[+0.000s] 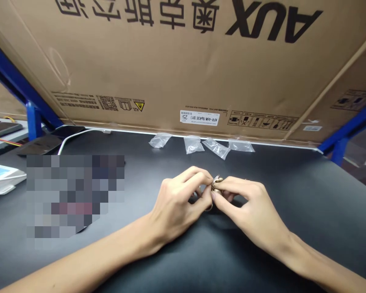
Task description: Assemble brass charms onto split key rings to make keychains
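Observation:
Over the black table (pixel 186 264), both hands meet at a small cluster of metal rings and bronze-coloured pieces (pixel 217 185). My left hand (pixel 183 199) pinches the cluster from the left, its thumb and fingertips closed on it. My right hand (pixel 250 203) grips it from the right between thumb and fingers. A ring edge shows below the left fingertips. The fingers cover much of the cluster, so its full shape cannot be made out.
A large cardboard box (pixel 171 69) stands behind the table. Several clear plastic bags (pixel 193 144) lie along its base. Blue frame bars (pixel 35 120) flank it. At left are a black device (pixel 41 145), a white cable (pixel 70 136), a white device (pixel 3 187) and a pixelated area.

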Motion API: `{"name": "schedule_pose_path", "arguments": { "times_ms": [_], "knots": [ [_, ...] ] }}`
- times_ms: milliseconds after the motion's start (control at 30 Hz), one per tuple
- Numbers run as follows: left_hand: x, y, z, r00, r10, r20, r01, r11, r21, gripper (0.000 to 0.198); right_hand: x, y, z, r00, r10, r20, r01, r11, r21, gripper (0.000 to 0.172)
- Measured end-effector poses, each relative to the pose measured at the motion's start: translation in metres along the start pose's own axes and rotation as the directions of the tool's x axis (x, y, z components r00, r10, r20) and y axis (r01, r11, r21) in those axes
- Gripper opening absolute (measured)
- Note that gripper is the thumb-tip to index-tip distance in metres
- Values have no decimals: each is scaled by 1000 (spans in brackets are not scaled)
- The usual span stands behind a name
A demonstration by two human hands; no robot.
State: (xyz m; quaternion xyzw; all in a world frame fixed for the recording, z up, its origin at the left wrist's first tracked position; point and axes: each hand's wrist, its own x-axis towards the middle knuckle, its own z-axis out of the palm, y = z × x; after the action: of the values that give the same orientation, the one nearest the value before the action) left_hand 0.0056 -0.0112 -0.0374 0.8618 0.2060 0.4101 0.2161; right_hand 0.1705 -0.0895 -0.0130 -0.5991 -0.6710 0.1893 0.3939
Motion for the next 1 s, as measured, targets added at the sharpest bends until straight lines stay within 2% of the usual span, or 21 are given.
{"name": "schedule_pose_path", "arguments": {
  "times_ms": [233, 367, 533, 667, 800, 933, 1000],
  "knots": [
    [4, 3, -3, 1000, -3, -22, 4, 1000, 29, 9, 0, -1, -3, 994, 111, 22, -113, 988, 106, 26],
    [4, 3, -3, 999, -42, 3, 42, 997, -67, 8, 2, -1, -3, 988, 135, 69, -145, 975, 167, 23],
    [4, 3, -2, 997, -81, -18, 77, 980, -183, 11, 1, -1, -1, 987, 128, 99, -146, 967, 211, 21],
    [5, 5, -3, 991, -131, 2, 128, 964, -232, 11, -1, -1, 0, 991, 113, 72, -124, 976, 179, 20],
    [6, 4, -4, 998, -4, -65, -5, 991, -135, 10, -1, 0, 1, 991, 123, 50, -130, 977, 167, 18],
    [9, 0, -4, 979, 145, -141, -143, 989, 25, 10, 3, 0, 1, 964, 191, 185, -247, 903, 352, 25],
    [10, -1, -4, 970, 199, -143, -187, 978, 94, 10, 5, 1, 0, 952, 195, 235, -276, 878, 390, 25]
  ]
}}
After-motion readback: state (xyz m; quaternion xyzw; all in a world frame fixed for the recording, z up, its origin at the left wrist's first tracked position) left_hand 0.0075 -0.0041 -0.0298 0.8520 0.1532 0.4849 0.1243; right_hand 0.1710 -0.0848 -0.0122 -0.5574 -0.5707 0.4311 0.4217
